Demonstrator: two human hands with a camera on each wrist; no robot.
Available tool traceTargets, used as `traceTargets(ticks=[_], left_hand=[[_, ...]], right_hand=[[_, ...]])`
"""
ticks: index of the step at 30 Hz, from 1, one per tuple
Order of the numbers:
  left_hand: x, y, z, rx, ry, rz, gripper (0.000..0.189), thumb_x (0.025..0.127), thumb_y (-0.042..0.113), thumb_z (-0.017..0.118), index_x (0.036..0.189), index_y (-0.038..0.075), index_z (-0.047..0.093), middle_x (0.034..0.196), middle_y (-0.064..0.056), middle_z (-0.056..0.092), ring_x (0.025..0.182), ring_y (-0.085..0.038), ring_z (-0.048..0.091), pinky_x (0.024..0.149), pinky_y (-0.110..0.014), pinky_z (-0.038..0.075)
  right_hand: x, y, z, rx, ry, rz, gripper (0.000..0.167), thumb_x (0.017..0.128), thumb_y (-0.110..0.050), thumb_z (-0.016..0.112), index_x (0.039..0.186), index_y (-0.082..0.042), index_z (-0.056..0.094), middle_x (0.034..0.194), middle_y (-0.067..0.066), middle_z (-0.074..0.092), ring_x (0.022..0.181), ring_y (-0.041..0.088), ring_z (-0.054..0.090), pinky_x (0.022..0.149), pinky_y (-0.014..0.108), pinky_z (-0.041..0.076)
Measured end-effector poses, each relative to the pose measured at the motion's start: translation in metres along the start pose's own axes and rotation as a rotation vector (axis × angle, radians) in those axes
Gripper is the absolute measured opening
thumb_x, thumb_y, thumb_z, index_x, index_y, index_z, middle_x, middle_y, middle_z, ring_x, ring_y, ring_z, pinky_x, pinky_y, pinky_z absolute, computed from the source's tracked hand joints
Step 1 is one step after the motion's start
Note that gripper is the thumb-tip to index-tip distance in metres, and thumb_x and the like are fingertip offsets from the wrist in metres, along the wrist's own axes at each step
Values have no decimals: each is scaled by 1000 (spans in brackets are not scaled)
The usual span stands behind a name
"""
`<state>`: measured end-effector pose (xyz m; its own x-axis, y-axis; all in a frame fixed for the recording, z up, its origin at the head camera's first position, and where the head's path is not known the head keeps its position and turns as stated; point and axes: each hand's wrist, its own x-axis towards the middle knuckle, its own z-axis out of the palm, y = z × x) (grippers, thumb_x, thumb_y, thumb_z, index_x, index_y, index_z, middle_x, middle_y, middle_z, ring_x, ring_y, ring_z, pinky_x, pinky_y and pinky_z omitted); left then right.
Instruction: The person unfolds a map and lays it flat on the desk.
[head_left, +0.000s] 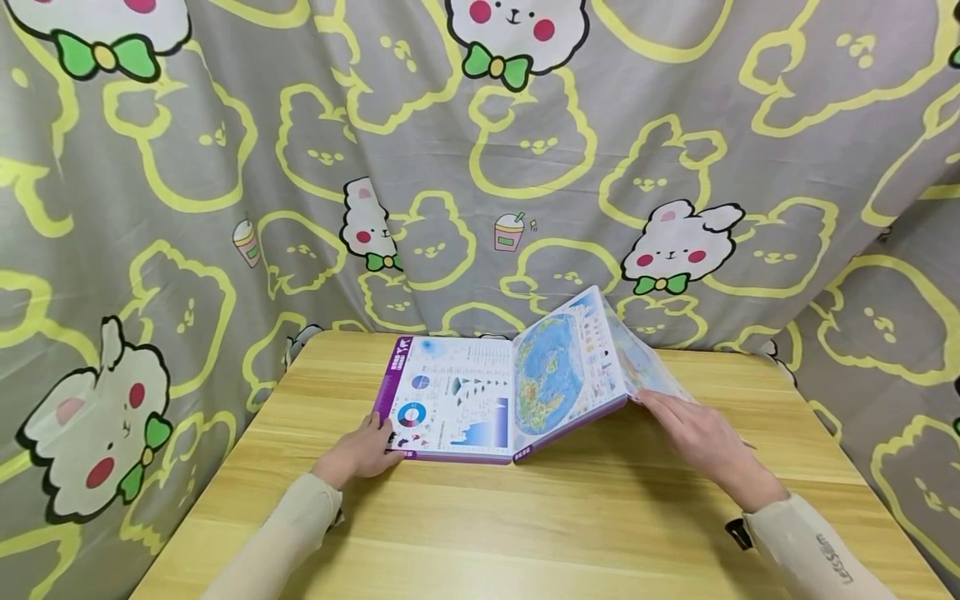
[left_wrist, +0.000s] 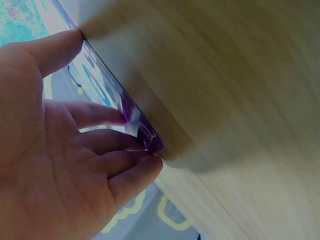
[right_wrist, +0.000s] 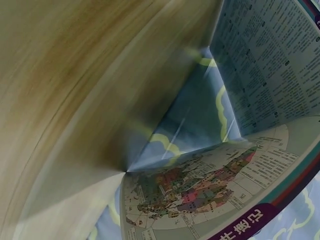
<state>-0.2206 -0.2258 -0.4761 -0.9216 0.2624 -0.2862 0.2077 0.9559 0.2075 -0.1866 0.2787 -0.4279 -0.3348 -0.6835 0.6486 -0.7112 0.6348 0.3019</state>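
A folding map (head_left: 555, 375) with purple borders lies across the table in the head view. Its left panel (head_left: 450, 400), printed with charts, is flat; the world-map panel rises to the right up to a fold. Beyond that fold another panel (head_left: 648, 367) slopes down to the right. My left hand (head_left: 363, 450) rests at the flat panel's front left corner, fingertips and thumb along its edge (left_wrist: 145, 132). With my right hand (head_left: 697, 442) I hold the raised fold at its front end; the thumb is hidden. The right wrist view shows the panels' underside (right_wrist: 200, 200), without the hand.
The map stands on a light wooden table (head_left: 480, 533). Close behind the table hangs a grey curtain (head_left: 420, 150) with cartoon rabbits, which also runs down both sides. A small black item (head_left: 738, 533) shows beside the right sleeve.
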Motion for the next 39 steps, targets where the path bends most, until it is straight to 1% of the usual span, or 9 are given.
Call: traceTargets(ticks=[3,9,12,20,24,28,34,39], left_hand=[[0,-2,0,-1,-3,1,74,93,37,57,140,-13,30,145,-39,16,135,-50,18,105,-58,26],[-2,-4,-1,-6,-2,4,73,93,36,57,141,-13,30,146,-39,16,135,-50,18,106,-57,26],[-2,-6,-1,-3,-5,1,74,94,37,56,141,-13,30,146,-39,16,135,-50,18,106,-57,25],[-3,-9,-1,-8,-2,-2,74,94,38,55,141,-13,29,146,-39,16,135,-50,18,106,-57,26],[-3,-11,-2,-8,-1,0,74,94,37,55,141,-13,29,145,-39,16,135,-50,18,106,-57,26],[-2,-15,-2,-10,2,-2,74,94,37,56,141,-13,29,145,-39,16,135,-50,18,106,-57,26],[-2,-21,-2,-20,-6,-10,75,94,38,56,141,-13,28,146,-39,15,135,-50,18,107,-57,25],[-3,-26,-2,-20,-6,-11,74,94,37,55,141,-13,28,146,-39,14,135,-50,17,106,-58,25]], right_hand=[[0,-1,-2,4,-19,11,45,105,-14,20,118,6,59,112,16,64,94,28,65,70,43,54],[0,-2,-3,11,15,-4,44,104,-14,21,118,5,59,111,15,64,90,28,65,65,43,54],[-1,-3,-3,10,17,-7,44,104,-14,21,118,5,59,111,15,65,90,29,65,64,43,54],[-6,-2,-1,14,8,-18,44,105,-13,20,118,6,58,111,16,64,92,29,65,70,43,54],[-7,-2,-1,10,-12,-12,45,105,-13,20,117,6,59,110,15,65,93,28,65,71,42,54],[-8,-2,0,12,-26,-10,46,105,-14,20,116,5,60,110,14,65,93,28,65,71,42,54],[-10,-1,5,24,-9,-36,44,104,-13,22,115,7,60,108,16,65,91,29,64,69,43,54],[-12,-1,7,21,-30,-36,46,104,-13,19,115,6,59,109,16,65,91,29,64,69,43,53]])
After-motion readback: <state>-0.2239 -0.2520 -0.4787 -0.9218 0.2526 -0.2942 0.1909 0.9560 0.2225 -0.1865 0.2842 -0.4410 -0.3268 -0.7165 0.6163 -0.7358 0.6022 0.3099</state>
